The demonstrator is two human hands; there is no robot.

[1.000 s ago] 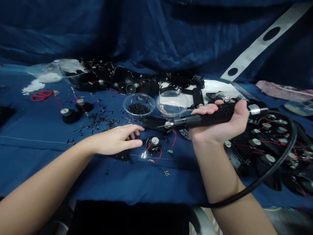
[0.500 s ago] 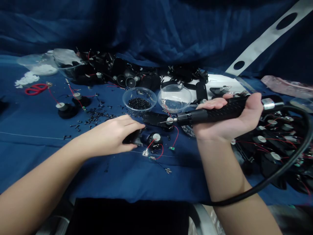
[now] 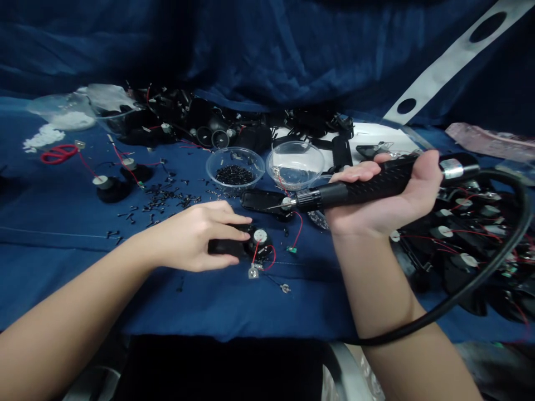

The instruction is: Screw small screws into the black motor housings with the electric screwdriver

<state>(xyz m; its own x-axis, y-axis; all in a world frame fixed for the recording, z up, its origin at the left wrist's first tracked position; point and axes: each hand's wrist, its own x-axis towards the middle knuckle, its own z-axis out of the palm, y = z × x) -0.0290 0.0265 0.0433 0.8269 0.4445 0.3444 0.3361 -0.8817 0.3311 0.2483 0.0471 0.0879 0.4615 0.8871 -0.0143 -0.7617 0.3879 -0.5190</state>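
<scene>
My left hand (image 3: 204, 236) rests over a black plastic part (image 3: 228, 246), thumb and fingers around its sides, fingertips near a white round motor (image 3: 259, 236) with red wires. A small clear square piece (image 3: 253, 272) hangs on those wires. In my right hand (image 3: 388, 203) is a black electric screwdriver (image 3: 368, 186), its thin bit pointing left. Beneath the bit lies a black oblong piece (image 3: 261, 201) with another motor at its right end, wired to a small green board (image 3: 291, 250).
Loose black screws (image 3: 167, 197) are scattered left of centre. Clear bowls (image 3: 234, 175) stand behind, one holding screws. Wired black parts (image 3: 468, 250) heap at the right, under the screwdriver's thick cable (image 3: 497, 267). Red-handled item (image 3: 61, 153) lies far left.
The black part under my left hand now lies flatter, and my fingers have spread over it towards the motor. The clear square piece has shifted slightly. The screwdriver remains in my right hand.
</scene>
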